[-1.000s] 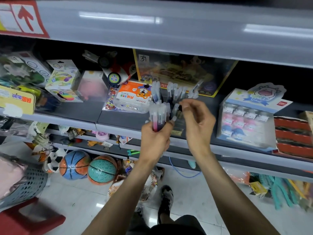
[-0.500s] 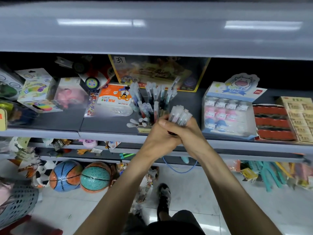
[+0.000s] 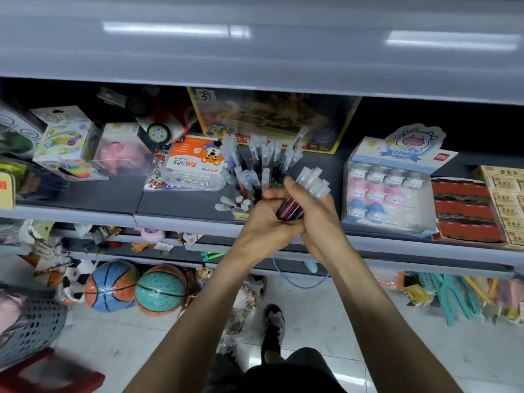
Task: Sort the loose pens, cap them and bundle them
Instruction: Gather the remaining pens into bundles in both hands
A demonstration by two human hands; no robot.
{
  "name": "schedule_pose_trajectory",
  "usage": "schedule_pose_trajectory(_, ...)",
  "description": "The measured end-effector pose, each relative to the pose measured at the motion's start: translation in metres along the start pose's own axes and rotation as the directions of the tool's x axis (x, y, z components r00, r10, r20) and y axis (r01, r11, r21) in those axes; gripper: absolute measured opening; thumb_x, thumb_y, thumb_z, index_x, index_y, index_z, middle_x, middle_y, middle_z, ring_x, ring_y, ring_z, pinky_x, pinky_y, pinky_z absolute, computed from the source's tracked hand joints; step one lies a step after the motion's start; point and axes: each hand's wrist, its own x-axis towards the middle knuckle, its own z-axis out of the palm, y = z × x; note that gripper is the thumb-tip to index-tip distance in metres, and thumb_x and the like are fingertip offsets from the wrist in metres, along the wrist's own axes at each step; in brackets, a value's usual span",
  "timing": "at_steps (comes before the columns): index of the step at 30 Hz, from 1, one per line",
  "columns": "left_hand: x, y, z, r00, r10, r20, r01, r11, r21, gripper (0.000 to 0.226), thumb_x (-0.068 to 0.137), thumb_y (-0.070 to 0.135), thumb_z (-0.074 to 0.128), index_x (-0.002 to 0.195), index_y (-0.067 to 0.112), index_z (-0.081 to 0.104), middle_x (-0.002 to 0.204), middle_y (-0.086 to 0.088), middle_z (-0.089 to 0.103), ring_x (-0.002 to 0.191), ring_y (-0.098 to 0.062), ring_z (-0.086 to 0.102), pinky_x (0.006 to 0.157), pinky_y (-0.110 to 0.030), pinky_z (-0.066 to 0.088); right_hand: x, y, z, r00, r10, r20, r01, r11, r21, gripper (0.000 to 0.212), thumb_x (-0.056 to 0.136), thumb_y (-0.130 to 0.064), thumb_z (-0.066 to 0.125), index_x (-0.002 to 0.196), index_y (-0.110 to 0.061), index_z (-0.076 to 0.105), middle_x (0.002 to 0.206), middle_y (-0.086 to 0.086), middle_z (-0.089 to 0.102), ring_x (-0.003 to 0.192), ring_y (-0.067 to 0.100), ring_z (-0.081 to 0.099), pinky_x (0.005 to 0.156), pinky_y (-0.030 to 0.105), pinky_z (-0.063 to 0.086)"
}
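On the floor at lower left, two basketballs (image 3: 133, 287) lie below the shelf (image 3: 85, 211). Further right on it, the orange-labelled case (image 3: 195, 165) sits beside the pen holder (image 3: 255, 171), where loose capped pens stand splayed. The left hand (image 3: 263, 219) and right hand (image 3: 314, 219) are pressed together, both wrapped around a bundle of pens (image 3: 309, 182) whose clear caps fan up to the right. Half a second ago the clasp was the same; a second ago the hands were apart, the left alone gripping the pens. Rightmost, the cow-topped display box (image 3: 397, 177) stands.
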Motion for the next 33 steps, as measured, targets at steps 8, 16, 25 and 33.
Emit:
schedule_pose_trajectory(8,-0.015,-0.015,-0.010,0.991,-0.113,-0.065,0.109,0.993,-0.052,0.023,0.090,0.018,0.081,0.077,0.011,0.063,0.056,-0.005,0.044,0.050,-0.019,0.038,0.047,-0.026,0.032,0.015,-0.026,-0.008,0.993,0.119,0.015,-0.116,0.912,0.395,0.021,0.100,-0.020,0.068,0.081,-0.011,0.072,0.074,0.006,0.061,0.079,0.025,0.072,0.077,0.034,0.060)
schedule_pose_trajectory(16,-0.031,-0.039,-0.022,0.937,-0.267,-0.225,0.197,0.937,-0.289,0.005,0.091,0.017,0.080,0.091,0.012,0.078,0.068,-0.006,0.061,0.052,-0.018,0.053,0.048,-0.026,0.042,0.047,-0.027,-0.003,0.987,0.003,-0.163,0.070,0.896,0.438,0.016,0.105,-0.015,0.060,0.091,-0.010,0.057,0.069,0.002,0.046,0.061,0.015,0.049,0.064,0.029,0.045)
schedule_pose_trajectory(25,-0.026,-0.049,-0.031,0.919,-0.279,-0.280,0.167,0.916,-0.365,0.012,0.093,0.010,0.075,0.105,0.011,0.077,0.082,-0.004,0.077,0.058,-0.016,0.068,0.051,-0.023,0.051,0.058,0.014,0.015,0.861,-0.412,-0.297,0.380,0.911,-0.161,0.023,0.102,-0.022,0.065,0.082,-0.010,0.065,0.065,0.000,0.064,0.063,0.019,0.062,0.069,0.030,0.050)
schedule_pose_trajectory(33,-0.029,-0.062,-0.040,0.872,-0.271,-0.407,0.151,0.941,-0.303,0.011,0.091,0.006,0.075,0.102,0.010,0.076,0.083,-0.004,0.077,0.058,-0.017,0.066,0.052,-0.023,0.052,0.046,0.036,0.016,0.883,-0.465,-0.073,0.383,0.800,-0.462,0.018,0.087,-0.039,0.080,0.095,-0.033,0.065,0.082,-0.017,0.069,0.076,0.001,0.065,0.071,0.017,0.051)
